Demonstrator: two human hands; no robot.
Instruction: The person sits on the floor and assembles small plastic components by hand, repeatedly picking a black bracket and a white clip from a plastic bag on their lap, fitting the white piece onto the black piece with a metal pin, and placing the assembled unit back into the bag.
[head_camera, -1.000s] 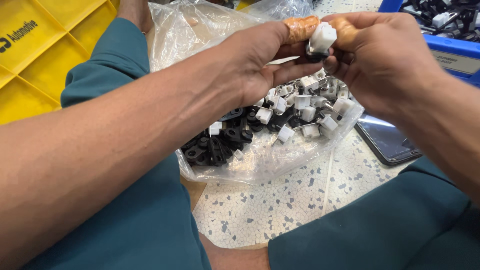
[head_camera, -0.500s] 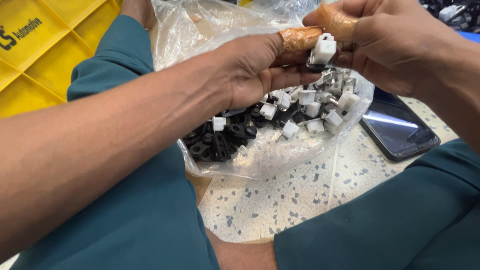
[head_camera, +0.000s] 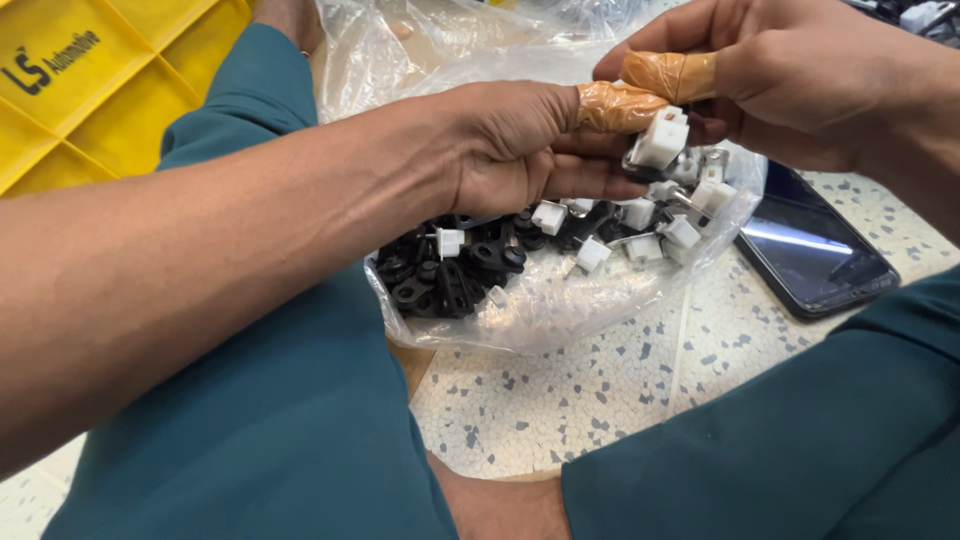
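My left hand (head_camera: 520, 145) and my right hand (head_camera: 800, 70) meet above a clear plastic bag (head_camera: 560, 310), both pinching one small white plastic part (head_camera: 662, 140). Brown tape wraps my left thumb and a finger of my right hand. A dark metal piece shows under the white part, between my fingers. Inside the bag lie several black ring-shaped clips (head_camera: 450, 270) on the left and several small white parts (head_camera: 660, 230) on the right. I sit with teal trouser legs on either side of the bag.
A yellow plastic crate (head_camera: 90, 80) stands at the upper left. A dark phone (head_camera: 810, 245) lies on the speckled floor (head_camera: 560, 410) right of the bag. More crumpled clear plastic (head_camera: 400, 50) sits behind the bag.
Both hands with the white part have shifted slightly right and down in view. The grip on the part stays the same.
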